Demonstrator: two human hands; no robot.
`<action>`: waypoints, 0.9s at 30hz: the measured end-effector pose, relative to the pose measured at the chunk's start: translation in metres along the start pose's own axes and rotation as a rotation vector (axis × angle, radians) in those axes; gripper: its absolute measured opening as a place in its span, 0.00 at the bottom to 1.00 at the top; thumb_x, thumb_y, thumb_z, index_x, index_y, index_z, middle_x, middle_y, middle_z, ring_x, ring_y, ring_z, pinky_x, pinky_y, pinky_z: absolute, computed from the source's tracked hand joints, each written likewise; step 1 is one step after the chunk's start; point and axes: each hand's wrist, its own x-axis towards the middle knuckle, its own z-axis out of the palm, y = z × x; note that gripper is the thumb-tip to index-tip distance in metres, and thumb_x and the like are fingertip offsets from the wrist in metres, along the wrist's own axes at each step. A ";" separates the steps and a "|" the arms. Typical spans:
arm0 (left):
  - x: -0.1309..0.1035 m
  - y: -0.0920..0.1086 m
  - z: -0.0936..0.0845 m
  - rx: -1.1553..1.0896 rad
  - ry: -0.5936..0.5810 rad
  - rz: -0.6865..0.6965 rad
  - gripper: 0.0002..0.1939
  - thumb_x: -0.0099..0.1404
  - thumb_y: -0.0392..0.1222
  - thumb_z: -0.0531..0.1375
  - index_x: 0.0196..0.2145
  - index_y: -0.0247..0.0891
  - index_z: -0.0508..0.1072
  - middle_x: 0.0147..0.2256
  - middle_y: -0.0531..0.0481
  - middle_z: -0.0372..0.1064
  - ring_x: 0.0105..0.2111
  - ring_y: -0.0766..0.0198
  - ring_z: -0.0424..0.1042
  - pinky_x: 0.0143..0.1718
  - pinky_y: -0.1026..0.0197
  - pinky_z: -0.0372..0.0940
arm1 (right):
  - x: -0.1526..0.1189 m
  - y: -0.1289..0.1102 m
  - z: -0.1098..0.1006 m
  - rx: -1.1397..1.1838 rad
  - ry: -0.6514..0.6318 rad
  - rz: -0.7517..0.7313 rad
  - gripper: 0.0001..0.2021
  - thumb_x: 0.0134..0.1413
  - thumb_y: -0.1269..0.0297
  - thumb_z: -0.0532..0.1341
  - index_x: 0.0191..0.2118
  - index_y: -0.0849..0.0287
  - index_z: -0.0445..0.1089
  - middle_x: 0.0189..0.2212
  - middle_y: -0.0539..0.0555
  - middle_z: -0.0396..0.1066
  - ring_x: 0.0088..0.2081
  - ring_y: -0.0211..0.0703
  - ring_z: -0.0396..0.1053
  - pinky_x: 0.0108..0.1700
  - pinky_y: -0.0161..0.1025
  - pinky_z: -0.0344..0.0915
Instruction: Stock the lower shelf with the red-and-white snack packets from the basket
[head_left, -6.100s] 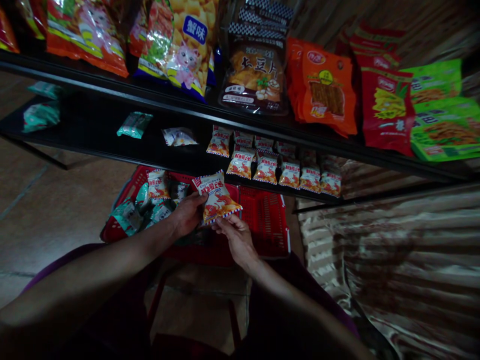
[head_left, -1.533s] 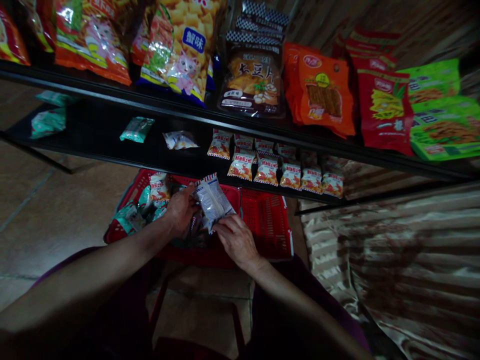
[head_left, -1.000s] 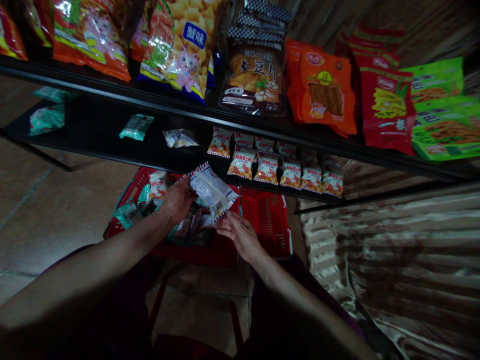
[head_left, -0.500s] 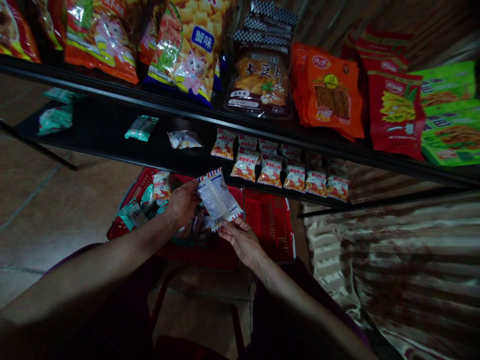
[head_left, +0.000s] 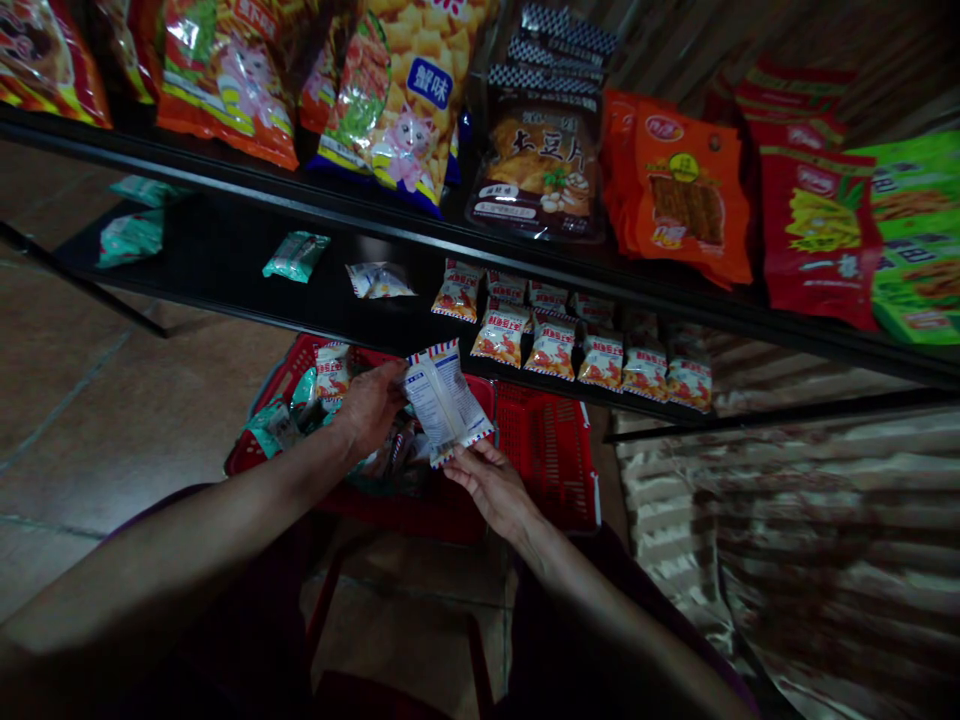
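Now flipped over, snack packet (head_left: 448, 402), both hands (head_left: 373, 405) (head_left: 491, 487) gripping

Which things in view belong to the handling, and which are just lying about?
In use: left hand, right hand; white glossy rectangular packet with striped ends, held in both; apparently the red perforated plastic basket beneath.

Lying about: small white-and-orange glossy packets on the long black lower shelf; rectangular orange bags above.

The snack packet (head_left: 448, 400) is whitish with fine blue print and striped red, white and blue ends. The basket (head_left: 551, 450) is red, the lower shelf (head_left: 225, 270) black, 3 small pouches (head_left: 296, 257) mint green, the curtain (head_left: 825, 520) striped beige and brown.
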 end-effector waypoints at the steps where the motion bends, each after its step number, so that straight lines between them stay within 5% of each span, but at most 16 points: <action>1: -0.001 0.001 0.000 -0.004 -0.001 -0.007 0.03 0.56 0.33 0.58 0.26 0.33 0.71 0.25 0.50 0.71 0.27 0.66 0.69 0.33 0.62 0.63 | 0.000 0.000 0.001 0.001 0.011 -0.001 0.16 0.30 0.61 0.74 0.29 0.58 0.72 0.27 0.48 0.76 0.27 0.35 0.72 0.34 0.35 0.70; 11: 0.004 -0.002 -0.005 -0.104 0.008 -0.060 0.04 0.58 0.33 0.57 0.28 0.33 0.72 0.27 0.48 0.73 0.28 0.64 0.71 0.36 0.61 0.66 | -0.001 0.002 0.004 -0.165 0.034 -0.146 0.17 0.34 0.54 0.72 0.29 0.58 0.72 0.28 0.49 0.74 0.30 0.37 0.70 0.35 0.36 0.68; 19: 0.004 -0.005 -0.007 -0.079 0.025 -0.065 0.05 0.58 0.32 0.57 0.27 0.33 0.71 0.26 0.49 0.73 0.28 0.66 0.71 0.33 0.63 0.66 | 0.001 -0.004 0.001 -0.067 0.165 -0.253 0.17 0.32 0.54 0.72 0.24 0.57 0.66 0.23 0.45 0.68 0.27 0.34 0.66 0.33 0.35 0.67; 27: 0.009 0.002 -0.009 0.225 -0.004 0.090 0.07 0.50 0.37 0.65 0.30 0.36 0.76 0.31 0.50 0.74 0.29 0.66 0.69 0.26 0.67 0.61 | 0.000 -0.006 -0.004 -0.232 0.163 -0.304 0.15 0.36 0.54 0.69 0.21 0.57 0.65 0.18 0.45 0.65 0.24 0.34 0.63 0.30 0.33 0.63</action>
